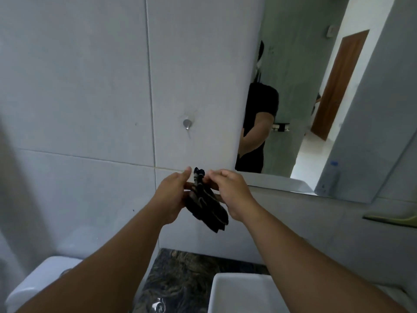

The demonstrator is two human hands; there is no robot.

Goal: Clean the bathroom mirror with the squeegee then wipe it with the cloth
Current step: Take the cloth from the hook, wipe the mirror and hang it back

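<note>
- The white basin point(239, 294) sat on the dark marbled desk point(178, 274) at the bottom; only its near corner showed, and I couldn't tell if anything was in it.
- The dark cloth point(208, 205) was bunched up and held out in front of the tiled wall point(90, 86), just left of the mirror point(316, 98) and above the desk.
- Its long axis ran on a slant: the top end stuck up between the two hands, the loose end hung down and toward the right.
- The left hand point(172, 195) had its grip round the cloth's upper left side, thumb up near the top.
- The right hand point(230, 190) pinched the cloth's top from the other side, fingers curled.
- A white toilet tank point(40, 281) sat at lower left, and a metal wall hook point(187, 124) was above the hands.
</note>
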